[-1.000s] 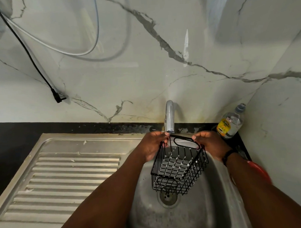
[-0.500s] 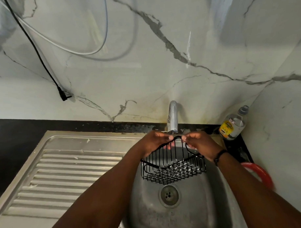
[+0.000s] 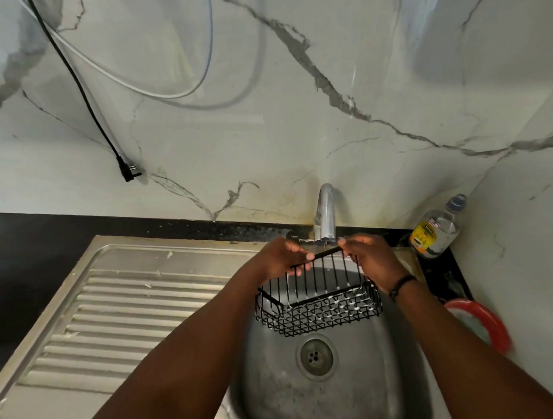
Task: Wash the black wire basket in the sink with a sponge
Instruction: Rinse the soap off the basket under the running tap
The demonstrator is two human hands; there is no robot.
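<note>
Here the black wire basket (image 3: 319, 302) hangs over the bowl of the sink (image 3: 338, 389), just below the spout of the tap (image 3: 325, 214), and both hands pinch its raised top wire: the left hand (image 3: 286, 256) grips the left end, the right hand (image 3: 369, 257) the right end. White flecks, probably suds or water, cling to the mesh floor. Whether water runs from the tap is hard to tell; a thin thread may show at the spout. The step in hand looks like rinsing or wetting the basket under the tap. No sponge is in view, so the next move likely calls for one hand to let go and fetch it while the other holds the basket steady over the bowl.

The sink is stainless steel, with a ribbed draining board (image 3: 115, 309) to the left and a drain (image 3: 316, 355) under the basket. A dark surface (image 3: 35, 249) runs behind it. A clear bottle (image 3: 434, 232) with a yellow label stands in the corner, a red-rimmed object (image 3: 489, 324) lies near the right wall, and a black cable with a plug (image 3: 128, 173) hangs on the marbled wall
</note>
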